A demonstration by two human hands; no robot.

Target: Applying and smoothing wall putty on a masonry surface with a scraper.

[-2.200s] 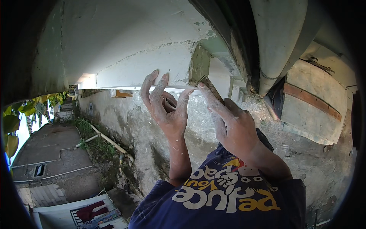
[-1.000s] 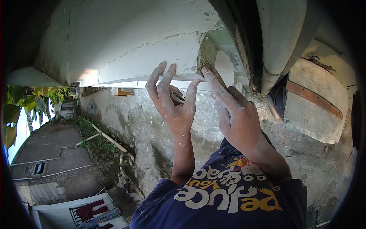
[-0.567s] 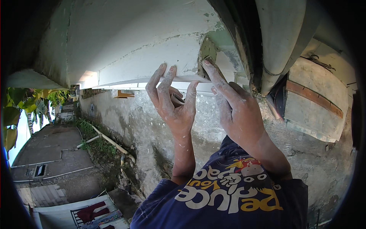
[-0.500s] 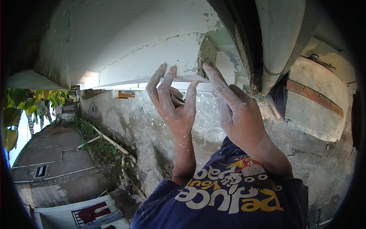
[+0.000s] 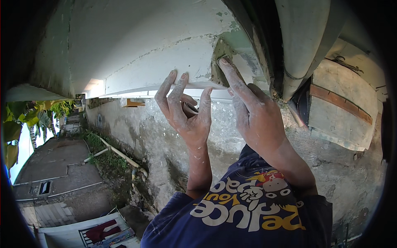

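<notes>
Both my hands are raised to the lower edge of a white-painted concrete beam [image 5: 161, 60], and both are coated in pale dust. My left hand [image 5: 188, 111] rests its fingertips on the beam's face and underside, while its curled fingers keep a small rolled grey sheet [image 5: 190, 109], perhaps sandpaper, against the palm. At the beam's rough, unpainted end [image 5: 218, 70], my right hand [image 5: 258, 120] presses a dark, thin folded piece, which looks like sandpaper [image 5: 233, 65], under its stretched index finger. The right hand's other fingers are partly hidden.
A thick pale pipe [image 5: 304, 37] runs down at the right of the beam. Beyond it hangs a board panel [image 5: 339, 107] with a brown strip. Far below lie a stained wall [image 5: 149, 124], thin pipes [image 5: 124, 156] and a paved yard [image 5: 62, 157]. Leaves [image 5: 16, 120] hang at left.
My right index finger and the dark folded piece have slid a little upward along the beam's end. My left hand has shifted slightly left, still touching the beam.
</notes>
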